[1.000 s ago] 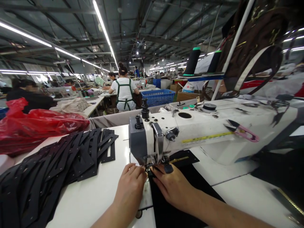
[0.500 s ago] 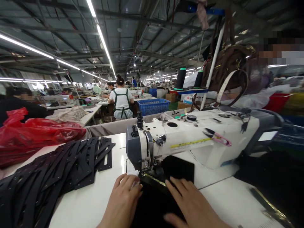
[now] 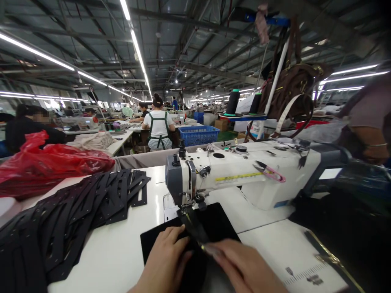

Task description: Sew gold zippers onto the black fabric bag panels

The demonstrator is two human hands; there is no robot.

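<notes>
A black fabric piece (image 3: 218, 217) lies on the white machine bed, with a dark zipper strip (image 3: 195, 228) running from under the presser foot of the sewing machine (image 3: 186, 195) toward me. My left hand (image 3: 168, 256) rests on the fabric left of the strip, fingers bent close together; whether it pinches anything is hidden. My right hand (image 3: 235, 260) is closed on the near end of the zipper strip, by a small gold-coloured part, and is slightly blurred.
Black cut pieces (image 3: 88, 207) are heaped on the left, beside a red plastic bag (image 3: 55, 162). Pink-handled snips (image 3: 271, 172) lie on the machine arm. Another gold zipper (image 3: 332, 258) lies at the right. People sit beyond; one stands at right.
The black fabric has turned and spread to the left under my left hand. My right hand has gone from spread fingers to a closed grip on the strip. The white scrap by my left hand is gone.
</notes>
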